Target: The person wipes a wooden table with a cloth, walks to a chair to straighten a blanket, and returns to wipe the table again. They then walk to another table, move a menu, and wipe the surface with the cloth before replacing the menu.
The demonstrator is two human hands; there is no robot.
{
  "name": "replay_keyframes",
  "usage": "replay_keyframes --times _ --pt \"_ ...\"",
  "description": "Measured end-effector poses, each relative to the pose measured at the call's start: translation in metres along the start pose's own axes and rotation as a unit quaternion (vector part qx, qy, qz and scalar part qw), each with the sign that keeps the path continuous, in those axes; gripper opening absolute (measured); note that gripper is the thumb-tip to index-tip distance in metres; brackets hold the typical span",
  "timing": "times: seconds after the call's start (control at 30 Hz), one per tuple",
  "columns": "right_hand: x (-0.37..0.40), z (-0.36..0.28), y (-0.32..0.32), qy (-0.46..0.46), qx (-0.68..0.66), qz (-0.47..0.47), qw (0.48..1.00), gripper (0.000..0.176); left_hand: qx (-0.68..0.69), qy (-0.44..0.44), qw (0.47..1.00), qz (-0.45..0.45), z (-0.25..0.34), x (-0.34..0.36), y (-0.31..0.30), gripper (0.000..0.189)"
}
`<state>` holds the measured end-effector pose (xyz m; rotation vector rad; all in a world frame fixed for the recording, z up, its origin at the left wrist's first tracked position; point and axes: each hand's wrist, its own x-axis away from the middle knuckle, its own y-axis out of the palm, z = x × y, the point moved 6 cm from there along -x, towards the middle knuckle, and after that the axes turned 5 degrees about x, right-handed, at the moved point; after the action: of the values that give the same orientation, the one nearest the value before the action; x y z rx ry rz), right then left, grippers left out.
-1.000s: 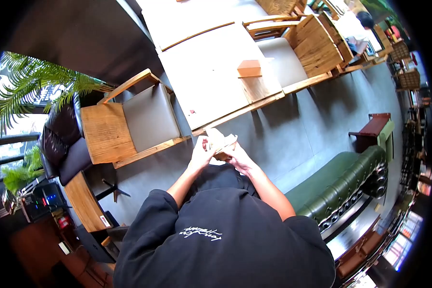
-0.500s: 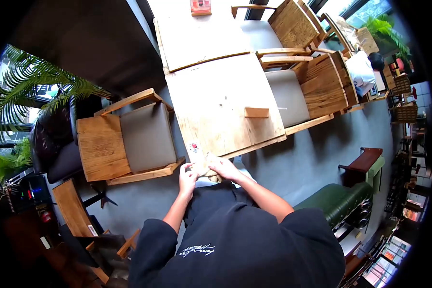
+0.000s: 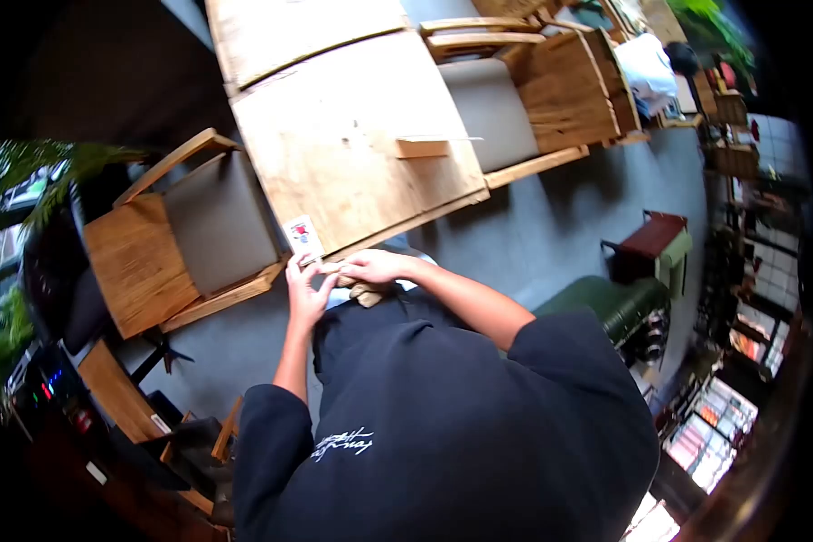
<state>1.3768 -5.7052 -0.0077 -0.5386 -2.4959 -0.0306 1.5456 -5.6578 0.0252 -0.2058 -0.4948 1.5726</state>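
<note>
My left hand [image 3: 305, 287] and my right hand [image 3: 370, 267] meet at the near edge of a wooden table [image 3: 352, 135]. Between them they grip a beige folded cloth [image 3: 363, 291], which hangs just below the table's edge, mostly hidden by my fingers. A small white card [image 3: 304, 238] with a red and blue mark lies on the table corner, right above my left hand. A small wooden box [image 3: 422, 147] stands further back on the tabletop.
A wooden armchair with a grey seat [image 3: 185, 237] stands to the left, two more chairs [image 3: 533, 95] at the far right of the table. A green leather sofa [image 3: 619, 307] and a small red-brown stool [image 3: 649, 242] are on the right. Grey floor lies between.
My view has swung left and the table has come closer. My hands have lowered the cloth from in front of me to the table's near edge, beside the card.
</note>
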Motion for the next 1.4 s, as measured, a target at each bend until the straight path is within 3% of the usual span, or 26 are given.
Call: replay_keyframes --times 0.03,0.07,0.1,0.17,0.3,0.33,0.37,0.43,0.47,0.53,0.57,0.63,0.7,0.77,0.83,0.93,1.13,1.17,1.23,1.27,1.37,1.4 --pt "-0.001 0.006 0.004 0.022 -0.015 -0.012 1.000 0.043 0.045 0.031 0.998 -0.016 0.007 -0.003 0.001 0.021" --pt "-0.005 0.012 0.007 0.022 -0.053 -0.025 0.998 0.046 0.135 0.003 0.990 -0.052 -0.009 -0.002 0.010 0.020" --pt "-0.001 0.002 0.002 0.017 -0.073 -0.022 0.997 0.047 0.331 -0.106 0.933 -0.098 -0.026 0.002 0.027 0.022" --pt "-0.002 0.009 0.003 0.036 -0.153 0.032 0.987 0.048 0.296 -0.122 0.945 -0.068 -0.056 0.004 0.034 0.024" --pt "-0.006 0.030 0.016 0.048 -0.257 0.029 0.965 0.043 0.309 -0.125 0.941 0.054 -0.056 0.001 0.025 0.018" --pt "-0.010 0.026 0.018 0.046 -0.255 0.003 0.966 0.049 0.310 -0.142 0.937 0.069 -0.060 0.002 0.023 0.017" --pt "-0.021 0.032 0.015 0.035 -0.126 0.060 0.990 0.059 0.284 -0.179 0.938 0.082 -0.067 0.006 0.021 0.018" --pt "-0.051 0.054 0.031 0.050 0.021 0.078 0.995 0.069 0.235 -0.182 0.953 0.056 -0.108 0.016 0.021 0.022" --pt "-0.051 0.051 0.033 0.052 0.061 0.143 0.986 0.068 0.220 -0.200 0.953 0.055 -0.128 0.024 0.020 0.024" --pt "-0.071 0.054 0.041 0.058 0.125 0.181 0.974 0.062 0.234 -0.237 0.941 0.060 -0.144 0.041 0.020 0.029" --pt "-0.077 0.060 0.045 0.065 0.134 0.205 0.967 0.057 0.263 -0.252 0.929 0.067 -0.147 0.046 0.022 0.031" --pt "-0.088 0.069 0.048 0.100 0.084 0.159 0.979 0.053 0.326 -0.279 0.899 0.084 -0.153 0.050 0.031 0.033" --pt "-0.094 0.087 0.046 0.123 0.100 0.212 0.964 0.051 0.358 -0.302 0.880 0.074 -0.167 0.049 0.045 0.036" --pt "-0.087 0.078 0.032 0.143 0.145 0.257 0.945 0.057 0.399 -0.327 0.851 0.097 -0.177 0.040 0.057 0.030" --pt "-0.082 0.074 0.026 0.146 0.118 0.310 0.932 0.066 0.415 -0.301 0.848 0.136 -0.183 0.027 0.062 0.026" --pt "-0.078 0.052 0.025 0.132 0.205 0.363 0.899 0.075 0.380 -0.309 0.851 0.187 -0.191 0.015 0.063 0.021" --pt "-0.111 0.031 0.054 0.015 0.379 0.237 0.894 0.071 0.343 -0.301 0.854 0.252 -0.211 0.010 0.047 0.026" --pt "-0.115 0.032 0.059 0.018 0.417 0.225 0.880 0.069 0.226 -0.259 0.907 0.244 -0.204 0.010 0.036 0.032" --pt "-0.117 0.039 0.065 -0.024 0.441 0.251 0.861 0.076 -0.017 -0.164 0.963 0.214 -0.181 0.009 0.018 0.044" --pt "-0.118 0.044 0.067 -0.045 0.453 0.266 0.850 0.079 0.023 -0.198 0.971 0.130 -0.184 0.011 0.021 0.059" --pt "-0.131 0.049 0.063 -0.109 0.431 0.216 0.869 0.076 0.100 -0.203 0.968 0.107 -0.189 0.019 0.023 0.063" --pt "-0.134 0.040 0.052 -0.115 0.388 0.217 0.888 0.054 0.118 -0.227 0.962 0.094 -0.194 0.020 0.023 0.062"
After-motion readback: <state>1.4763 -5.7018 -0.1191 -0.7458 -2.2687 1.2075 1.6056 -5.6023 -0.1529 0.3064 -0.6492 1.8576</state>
